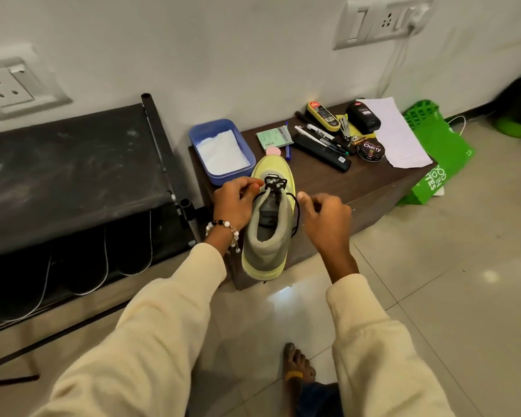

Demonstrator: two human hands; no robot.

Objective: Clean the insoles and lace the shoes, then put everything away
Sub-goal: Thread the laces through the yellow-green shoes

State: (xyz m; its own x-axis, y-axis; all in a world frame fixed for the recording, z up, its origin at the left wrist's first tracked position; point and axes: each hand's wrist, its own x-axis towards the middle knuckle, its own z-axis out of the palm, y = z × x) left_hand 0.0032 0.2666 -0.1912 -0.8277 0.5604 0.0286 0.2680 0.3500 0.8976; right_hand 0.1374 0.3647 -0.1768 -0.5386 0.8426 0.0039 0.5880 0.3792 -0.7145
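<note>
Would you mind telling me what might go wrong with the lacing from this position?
The shoe overhangs the near edge of the small table; a hard tug from the left hand or right hand on the black lace might tip it off. The blue tub sits close beside the toe and could get nudged.

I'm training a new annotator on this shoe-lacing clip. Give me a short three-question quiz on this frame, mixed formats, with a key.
1. True or false: the shoe stands on the floor.
2. The blue tub lies: A) left of the shoe's toe, B) on the paper sheet, C) inside the green bag.
3. Fill in: the right hand pinches the black ____.

Key: 1 false, it stands on the brown bench; 2 A; 3 lace. The left hand works at the eyelets.
</note>
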